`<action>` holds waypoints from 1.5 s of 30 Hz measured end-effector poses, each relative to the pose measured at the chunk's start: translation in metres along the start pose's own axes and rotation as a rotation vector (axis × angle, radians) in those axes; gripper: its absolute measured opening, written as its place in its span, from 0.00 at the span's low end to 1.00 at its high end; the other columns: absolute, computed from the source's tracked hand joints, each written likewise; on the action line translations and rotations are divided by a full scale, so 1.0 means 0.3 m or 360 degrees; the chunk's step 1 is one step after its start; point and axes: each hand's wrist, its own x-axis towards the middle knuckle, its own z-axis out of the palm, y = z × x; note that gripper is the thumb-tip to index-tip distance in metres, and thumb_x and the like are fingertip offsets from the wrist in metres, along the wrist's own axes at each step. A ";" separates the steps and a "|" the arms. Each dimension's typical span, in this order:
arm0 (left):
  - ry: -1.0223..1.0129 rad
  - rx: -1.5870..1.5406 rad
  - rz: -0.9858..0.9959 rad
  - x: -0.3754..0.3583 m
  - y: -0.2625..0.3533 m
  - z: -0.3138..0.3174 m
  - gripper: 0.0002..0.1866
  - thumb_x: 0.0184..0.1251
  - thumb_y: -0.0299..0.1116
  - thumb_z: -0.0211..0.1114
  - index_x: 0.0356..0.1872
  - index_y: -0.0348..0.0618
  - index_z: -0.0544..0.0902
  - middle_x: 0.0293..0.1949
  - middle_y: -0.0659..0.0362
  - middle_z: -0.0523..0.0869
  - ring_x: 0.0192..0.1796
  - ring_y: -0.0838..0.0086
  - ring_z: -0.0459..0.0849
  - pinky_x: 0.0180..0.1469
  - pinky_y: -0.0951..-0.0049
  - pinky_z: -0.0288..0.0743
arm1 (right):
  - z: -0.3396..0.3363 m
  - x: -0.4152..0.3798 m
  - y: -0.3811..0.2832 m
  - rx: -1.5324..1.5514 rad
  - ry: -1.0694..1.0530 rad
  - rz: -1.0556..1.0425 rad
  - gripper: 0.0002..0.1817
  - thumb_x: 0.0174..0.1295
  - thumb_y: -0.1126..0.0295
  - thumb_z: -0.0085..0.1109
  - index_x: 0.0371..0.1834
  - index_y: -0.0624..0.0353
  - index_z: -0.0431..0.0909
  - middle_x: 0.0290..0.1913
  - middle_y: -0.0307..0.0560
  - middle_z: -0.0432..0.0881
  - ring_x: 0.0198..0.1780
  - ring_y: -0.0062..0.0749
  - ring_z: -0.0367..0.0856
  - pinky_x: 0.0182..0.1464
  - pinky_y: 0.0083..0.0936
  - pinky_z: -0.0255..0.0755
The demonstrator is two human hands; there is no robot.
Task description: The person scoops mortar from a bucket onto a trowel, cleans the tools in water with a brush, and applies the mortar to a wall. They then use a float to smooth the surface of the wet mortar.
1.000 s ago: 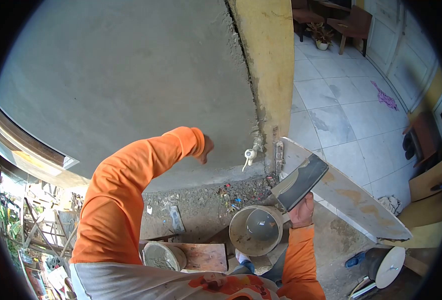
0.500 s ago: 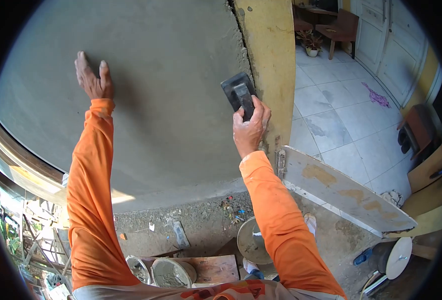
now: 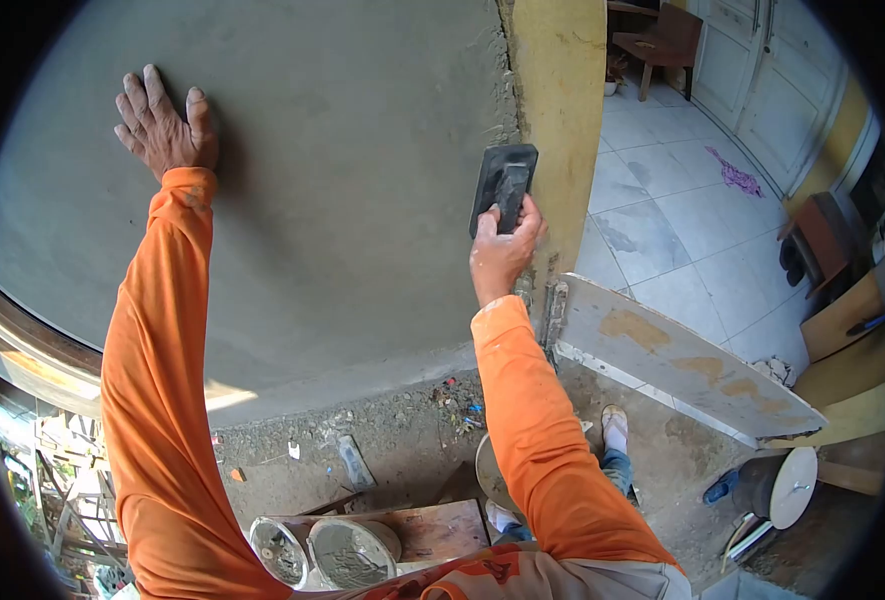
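A grey plastered wall [image 3: 352, 200] fills the middle of the view. My left hand [image 3: 169, 128] is open at the upper left, fingers spread and palm toward the plaster, with its shadow beside it. In my right hand [image 3: 505, 247] is a black plastering float [image 3: 503, 180], gripped by its back handle. The float lies at the wall's right edge, close to where the rough plaster border meets the yellow pillar [image 3: 557, 130].
Two buckets [image 3: 352, 555], one with grey mortar in it, stand below by a wooden plank [image 3: 442, 530]. A low white partition [image 3: 682, 365] juts out at right, before a tiled floor [image 3: 662, 230]. Near the wall's foot lies a small trowel-like piece [image 3: 355, 462].
My left hand has moved up and left, and its fingers have spread wider. The float in my right hand has turned more upright and shifted slightly right. The view has tilted a little.
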 end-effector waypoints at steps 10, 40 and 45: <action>0.0033 -0.0026 -0.0009 -0.004 -0.008 0.003 0.37 0.65 0.60 0.44 0.72 0.53 0.58 0.75 0.55 0.53 0.77 0.56 0.45 0.74 0.47 0.31 | -0.008 -0.050 -0.085 0.0077 -0.0434 -0.0426 0.24 0.53 0.74 0.62 0.55 0.62 0.70 0.48 0.57 0.72 0.50 0.52 0.74 0.53 0.41 0.69; 0.0068 -0.0036 0.0024 -0.005 0.000 0.007 0.39 0.65 0.64 0.42 0.72 0.52 0.58 0.75 0.55 0.54 0.77 0.59 0.46 0.74 0.49 0.31 | 0.058 -0.068 -0.058 0.0094 -0.0069 0.0031 0.22 0.53 0.74 0.62 0.52 0.61 0.70 0.46 0.54 0.73 0.46 0.47 0.74 0.50 0.39 0.70; 0.0087 -0.0031 0.0046 -0.004 0.001 0.006 0.39 0.65 0.63 0.43 0.72 0.52 0.59 0.74 0.55 0.55 0.77 0.59 0.47 0.74 0.48 0.32 | 0.009 -0.269 -0.107 0.0295 -0.0650 -0.0339 0.22 0.54 0.75 0.61 0.54 0.59 0.71 0.49 0.52 0.74 0.46 0.46 0.76 0.49 0.37 0.73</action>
